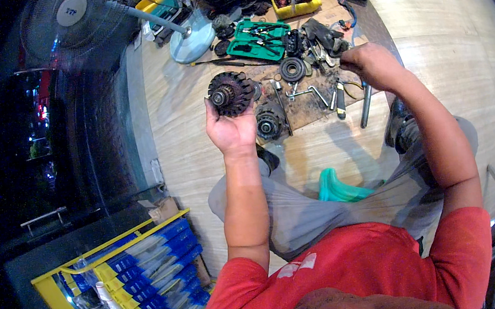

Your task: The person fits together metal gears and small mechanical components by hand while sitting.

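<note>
Greasy black rotor [231,93] sits cupped in your left hand [232,129]; keep it steady while your right hand [370,65], fingers curled, picks among tools [313,93] beneath it.

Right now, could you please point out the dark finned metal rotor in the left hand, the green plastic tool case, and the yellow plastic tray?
dark finned metal rotor [231,93], head view, on its fins.
green plastic tool case [259,41], head view, its open inside.
yellow plastic tray [298,10], head view, its front wall.
</note>
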{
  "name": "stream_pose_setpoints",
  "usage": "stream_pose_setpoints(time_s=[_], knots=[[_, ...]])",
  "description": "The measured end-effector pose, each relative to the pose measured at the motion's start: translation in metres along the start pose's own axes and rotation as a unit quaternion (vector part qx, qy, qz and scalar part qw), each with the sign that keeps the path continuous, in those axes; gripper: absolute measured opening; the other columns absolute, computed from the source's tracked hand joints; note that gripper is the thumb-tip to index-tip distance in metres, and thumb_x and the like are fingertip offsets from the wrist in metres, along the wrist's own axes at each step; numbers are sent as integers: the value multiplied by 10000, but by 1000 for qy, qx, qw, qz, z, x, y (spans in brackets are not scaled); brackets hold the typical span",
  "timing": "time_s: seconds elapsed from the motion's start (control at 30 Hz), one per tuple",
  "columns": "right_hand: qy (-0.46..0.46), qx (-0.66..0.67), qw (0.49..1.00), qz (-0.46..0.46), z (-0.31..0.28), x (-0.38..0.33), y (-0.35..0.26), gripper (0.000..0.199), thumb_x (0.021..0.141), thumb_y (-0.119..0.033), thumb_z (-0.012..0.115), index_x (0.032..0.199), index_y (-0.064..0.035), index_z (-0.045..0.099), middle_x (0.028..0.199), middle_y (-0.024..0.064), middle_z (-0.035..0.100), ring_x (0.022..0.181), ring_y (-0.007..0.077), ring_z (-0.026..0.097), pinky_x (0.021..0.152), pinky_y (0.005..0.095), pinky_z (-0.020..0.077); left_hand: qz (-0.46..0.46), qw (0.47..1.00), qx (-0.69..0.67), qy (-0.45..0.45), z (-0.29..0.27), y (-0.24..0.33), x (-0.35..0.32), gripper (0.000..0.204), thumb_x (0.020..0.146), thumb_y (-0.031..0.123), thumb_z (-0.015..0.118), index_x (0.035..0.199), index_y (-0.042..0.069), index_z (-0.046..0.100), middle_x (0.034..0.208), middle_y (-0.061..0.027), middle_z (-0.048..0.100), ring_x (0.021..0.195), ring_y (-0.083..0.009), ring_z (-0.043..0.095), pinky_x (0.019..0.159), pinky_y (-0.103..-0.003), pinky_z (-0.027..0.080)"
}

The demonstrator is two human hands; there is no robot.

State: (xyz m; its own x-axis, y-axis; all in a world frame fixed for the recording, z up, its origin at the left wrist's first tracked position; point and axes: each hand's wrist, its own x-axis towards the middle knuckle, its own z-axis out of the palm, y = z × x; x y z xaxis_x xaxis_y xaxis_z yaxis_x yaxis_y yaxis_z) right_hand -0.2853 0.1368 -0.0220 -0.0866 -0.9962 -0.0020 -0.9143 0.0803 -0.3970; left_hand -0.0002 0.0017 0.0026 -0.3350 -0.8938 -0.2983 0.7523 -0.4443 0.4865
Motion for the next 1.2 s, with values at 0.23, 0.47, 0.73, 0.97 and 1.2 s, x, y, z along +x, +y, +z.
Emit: stream_pose_setpoints(time_s=[0.23, 0.47, 0.73, 0.97, 1.2], knots=[[28, -40, 997, 52, -36, -5, 38, 113, 818, -128, 597, 833, -37, 664, 814, 195, 642, 797, 385, 619, 710, 436, 489, -52, 997, -1, -65, -7, 3, -3, 468, 980, 334, 372, 1269, -10, 504, 1292, -198, 537, 1198, -386, 508, 1052, -577, 350], [8, -141, 981, 131, -33, -12, 75, 150, 826, -165, 639, 951, -92, 681, 905, 147, 682, 875, 324, 656, 753, 435, 521, -53, 993, 54, -95, -17, -15, -6, 363, 986, 256, 404, 1219, 4, 525, 1184, -160, 601, 1086, -327, 579, 986, -480, 440], [-10, 154, 984, -86, 16, -1, -19, 701, 758, -189, 731, 1364, -18, 423, 1254, 258, 534, 1162, 385, 525, 992, 411, 429, -89, 979, 124, -138, -19, -47, -14, 398, 981, 295, 400, 1225, 10, 534, 1237, -168, 580, 1143, -316, 553, 1041, -486, 389], [-66, 339, 936, -72, 33, 11, -60, 573, 798, -87, 611, 1342, -2, 451, 1163, 245, 599, 1053, 331, 596, 926, 369, 458, -110, 976, 136, -131, -18, -55, -21, 396, 982, 292, 401, 1231, 11, 527, 1234, -156, 583, 1138, -312, 555, 1034, -473, 393], [-157, 507, 847, 23, 38, 13, -54, 458, 882, -121, 569, 1324, -24, 497, 982, 32, 635, 862, 99, 562, 765, 288, 483, -152, 976, 89, -126, -18, -49, -20, 339, 995, 217, 380, 1254, 27, 489, 1215, -141, 577, 1136, -294, 555, 1015, -463, 423]])
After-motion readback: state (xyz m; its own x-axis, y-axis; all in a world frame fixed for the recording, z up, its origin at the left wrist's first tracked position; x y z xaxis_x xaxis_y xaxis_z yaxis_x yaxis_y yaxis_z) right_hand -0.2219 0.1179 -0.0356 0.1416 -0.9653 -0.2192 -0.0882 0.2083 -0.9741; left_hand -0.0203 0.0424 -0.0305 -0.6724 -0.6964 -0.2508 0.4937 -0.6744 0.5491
